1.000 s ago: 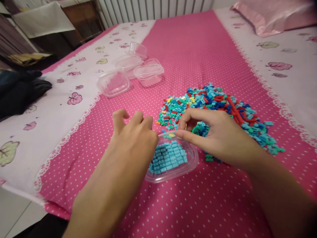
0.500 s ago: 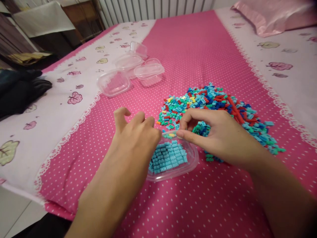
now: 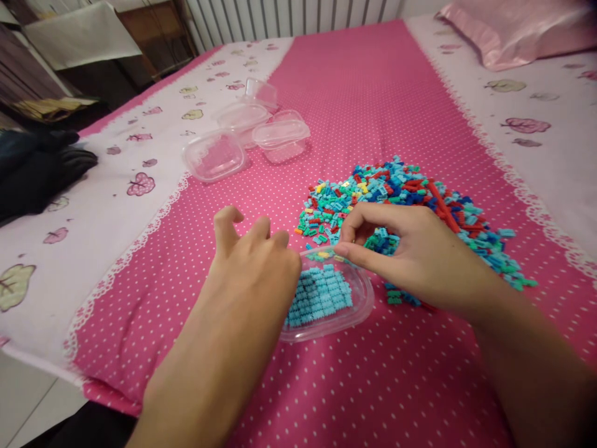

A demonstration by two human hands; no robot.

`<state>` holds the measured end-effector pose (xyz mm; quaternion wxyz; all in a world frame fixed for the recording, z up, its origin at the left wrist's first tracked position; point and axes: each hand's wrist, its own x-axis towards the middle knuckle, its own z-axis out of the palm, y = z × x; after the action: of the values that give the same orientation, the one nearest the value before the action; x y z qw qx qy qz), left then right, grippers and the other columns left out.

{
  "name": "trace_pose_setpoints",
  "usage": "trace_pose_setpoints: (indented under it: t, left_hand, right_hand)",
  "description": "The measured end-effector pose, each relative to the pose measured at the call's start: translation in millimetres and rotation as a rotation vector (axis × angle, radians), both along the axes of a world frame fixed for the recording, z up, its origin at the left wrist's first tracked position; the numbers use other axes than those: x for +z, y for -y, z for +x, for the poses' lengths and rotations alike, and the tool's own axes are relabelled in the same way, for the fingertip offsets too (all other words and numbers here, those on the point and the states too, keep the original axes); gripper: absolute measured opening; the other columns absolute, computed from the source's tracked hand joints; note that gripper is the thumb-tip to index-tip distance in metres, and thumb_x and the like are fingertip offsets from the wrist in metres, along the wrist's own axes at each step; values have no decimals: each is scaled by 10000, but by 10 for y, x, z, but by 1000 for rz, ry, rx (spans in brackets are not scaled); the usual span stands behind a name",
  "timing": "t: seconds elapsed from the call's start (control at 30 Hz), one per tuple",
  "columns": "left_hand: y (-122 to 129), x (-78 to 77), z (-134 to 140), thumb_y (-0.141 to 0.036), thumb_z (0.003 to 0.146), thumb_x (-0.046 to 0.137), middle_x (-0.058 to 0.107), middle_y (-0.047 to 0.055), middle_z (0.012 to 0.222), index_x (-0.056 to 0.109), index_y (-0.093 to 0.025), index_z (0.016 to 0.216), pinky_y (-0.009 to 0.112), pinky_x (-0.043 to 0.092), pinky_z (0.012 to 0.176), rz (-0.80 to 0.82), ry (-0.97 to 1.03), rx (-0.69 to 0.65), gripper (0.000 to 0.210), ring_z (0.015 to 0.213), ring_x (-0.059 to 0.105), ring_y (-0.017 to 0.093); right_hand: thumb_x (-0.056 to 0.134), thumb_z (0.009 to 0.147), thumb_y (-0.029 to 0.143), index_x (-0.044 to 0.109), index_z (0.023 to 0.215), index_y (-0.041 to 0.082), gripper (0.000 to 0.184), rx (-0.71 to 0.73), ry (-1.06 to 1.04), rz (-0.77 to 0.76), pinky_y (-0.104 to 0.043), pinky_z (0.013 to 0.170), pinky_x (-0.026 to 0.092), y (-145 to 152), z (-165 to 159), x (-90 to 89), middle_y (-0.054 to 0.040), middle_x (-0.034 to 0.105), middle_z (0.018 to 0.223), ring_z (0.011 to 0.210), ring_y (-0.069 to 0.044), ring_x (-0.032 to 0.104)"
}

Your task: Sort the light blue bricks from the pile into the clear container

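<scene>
A clear plastic container (image 3: 361,305) rests on the pink bed cover, with light-blue toy building bricks (image 3: 321,291) packed in rows inside it. A few green and yellow pieces show at its far side. My right hand (image 3: 396,246) pinches the far right rim between thumb and forefinger. Over the container's left side, my left hand (image 3: 254,267) is curled against the edge, its outer finger bent and raised. The left thumb and fingertips are hidden under that hand.
A loose heap of mixed blue, green, red and yellow bricks (image 3: 401,186) lies just beyond my right hand. Several clear plastic containers (image 3: 214,155) stand farther back. A pink pillow (image 3: 527,34) lies at the far right, and dark cloth (image 3: 41,168) at the left edge.
My left hand has shifted slightly left, uncovering a little more of the container. My right hand has barely moved along the rim, and the container stays in place.
</scene>
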<state>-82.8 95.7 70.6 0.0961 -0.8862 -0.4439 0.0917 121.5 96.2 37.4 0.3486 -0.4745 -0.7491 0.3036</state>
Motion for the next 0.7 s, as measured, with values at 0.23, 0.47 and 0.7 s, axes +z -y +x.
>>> trace_pose_setpoints:
  t: [0.23, 0.47, 0.7]
  left_hand:
    - [50, -55, -12, 0, 822, 594, 534, 59, 621, 580, -189, 528, 596, 418, 885, 92, -73, -56, 350, 761, 561, 271]
    - [66, -114, -33, -45, 834, 530, 507, 58, 617, 536, -212, 553, 445, 418, 716, 173, -117, -81, 326, 701, 521, 241]
    - [35, -54, -75, -43, 805, 563, 540, 47, 661, 602, -207, 613, 451, 368, 752, 93, 17, -34, 256, 701, 481, 225]
  right_hand:
    - [697, 911, 307, 627, 772, 224, 177, -1, -3, -1, -281, 716, 462, 2, 7, -5, 43, 675, 759, 737, -137, 628]
    - [695, 918, 323, 628, 777, 225, 184, 4, -1, -5, -276, 725, 464, 4, 5, -5, 48, 678, 765, 742, -132, 631]
    - [702, 912, 292, 630, 782, 226, 163, -5, -18, 1, -283, 727, 471, 9, 3, -2, 52, 677, 773, 749, -130, 629]
